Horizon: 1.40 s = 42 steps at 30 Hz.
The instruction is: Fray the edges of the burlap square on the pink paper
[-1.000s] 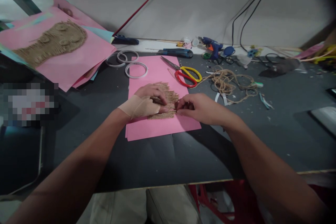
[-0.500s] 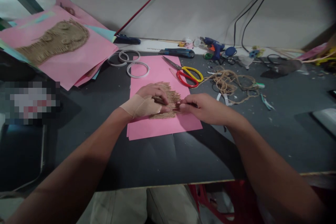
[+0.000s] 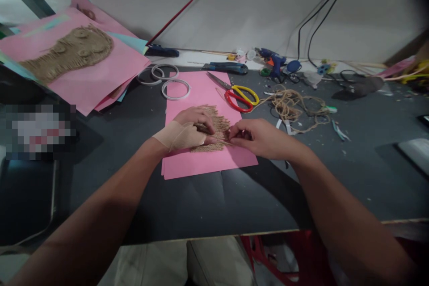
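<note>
Jute twine patch (image 3: pixel 217 136) lies on the lower middle of a pink paper sheet (image 3: pixel 201 91), center of frame, strands in a fringe pointing up. Sheet sits flat on a dark work mat (image 3: pixel 214 201). Left hand (image 3: pixel 192 128), wrapped at the wrist with a beige bandage (image 3: pixel 177 136), lies over the patch's left half, fingers (image 3: pixel 201 118) curled and clenched down on the jute. Right hand (image 3: pixel 256 138) comes in from the right, fingertips (image 3: pixel 233 134) pinched together at the patch's right edge; whatever is between them is too small to tell.

Just above the hands, on the pink sheet's upper right corner, are scissors (image 3: pixel 239 97) with red and yellow handles. Loose tangled twine (image 3: pixel 291 107) lies right of them. Three white tape rings (image 3: pixel 174 90) sit at the sheet's upper left edge. Upper left, stacked pink sheets (image 3: pixel 100 82) carry a larger jute shape (image 3: pixel 67 51). Along the back edge are a blue utility knife (image 3: pixel 228 68) and a blue glue gun (image 3: pixel 275 62).
</note>
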{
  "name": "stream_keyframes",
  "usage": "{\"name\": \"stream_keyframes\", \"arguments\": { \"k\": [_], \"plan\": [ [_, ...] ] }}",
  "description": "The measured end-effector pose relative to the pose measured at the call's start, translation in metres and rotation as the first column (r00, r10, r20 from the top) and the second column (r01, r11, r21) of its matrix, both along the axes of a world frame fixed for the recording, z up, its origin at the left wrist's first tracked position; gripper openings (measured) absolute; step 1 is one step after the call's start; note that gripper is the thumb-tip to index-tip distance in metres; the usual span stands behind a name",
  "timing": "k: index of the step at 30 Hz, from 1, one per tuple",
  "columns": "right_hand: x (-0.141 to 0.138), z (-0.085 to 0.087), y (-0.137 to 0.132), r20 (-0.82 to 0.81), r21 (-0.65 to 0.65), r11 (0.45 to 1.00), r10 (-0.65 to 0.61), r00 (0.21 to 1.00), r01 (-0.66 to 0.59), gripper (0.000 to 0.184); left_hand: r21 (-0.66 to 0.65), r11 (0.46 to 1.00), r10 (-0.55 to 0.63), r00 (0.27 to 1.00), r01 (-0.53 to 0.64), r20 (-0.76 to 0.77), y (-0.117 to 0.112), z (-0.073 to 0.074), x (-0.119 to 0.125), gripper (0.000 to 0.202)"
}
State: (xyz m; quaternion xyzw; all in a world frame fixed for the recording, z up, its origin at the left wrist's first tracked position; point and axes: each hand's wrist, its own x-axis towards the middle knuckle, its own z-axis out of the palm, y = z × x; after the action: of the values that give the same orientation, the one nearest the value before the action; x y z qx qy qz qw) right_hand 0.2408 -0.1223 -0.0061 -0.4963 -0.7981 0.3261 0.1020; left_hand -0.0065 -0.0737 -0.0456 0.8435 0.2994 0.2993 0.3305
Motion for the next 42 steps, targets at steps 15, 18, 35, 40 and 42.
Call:
{"name": "stream_keyframes", "arguments": {
  "k": [15, 18, 35, 40, 42],
  "plan": [
    [-0.009, -0.005, -0.001, 0.206, 0.101, 0.987, 0.104, 0.973, -0.127, 0.01, -0.006, 1.0, -0.015, 1.0, 0.015, 0.013, 0.002, -0.003, 0.0, 0.01],
    [-0.01, -0.011, -0.003, 0.271, 0.11, 0.988, 0.076, 0.96, -0.11, 0.009, -0.003, 1.0, -0.021, 0.999, 0.021, 0.025, 0.002, -0.002, 0.0, 0.01],
    [-0.011, -0.011, -0.008, 0.337, 0.136, 0.986, 0.045, 0.94, -0.096, 0.006, -0.023, 0.999, -0.047, 0.998, 0.048, 0.043, 0.002, -0.003, -0.002, 0.009],
    [-0.012, -0.008, -0.008, 0.315, 0.155, 0.984, 0.039, 0.948, -0.092, 0.01, 0.005, 0.999, -0.046, 0.998, 0.046, 0.04, 0.003, -0.004, -0.002, 0.011],
    [-0.012, -0.007, -0.008, 0.321, 0.161, 0.981, 0.051, 0.946, -0.107, 0.01, 0.0, 0.999, -0.05, 0.998, 0.05, 0.044, 0.003, -0.005, -0.003, 0.011]
  ]
}}
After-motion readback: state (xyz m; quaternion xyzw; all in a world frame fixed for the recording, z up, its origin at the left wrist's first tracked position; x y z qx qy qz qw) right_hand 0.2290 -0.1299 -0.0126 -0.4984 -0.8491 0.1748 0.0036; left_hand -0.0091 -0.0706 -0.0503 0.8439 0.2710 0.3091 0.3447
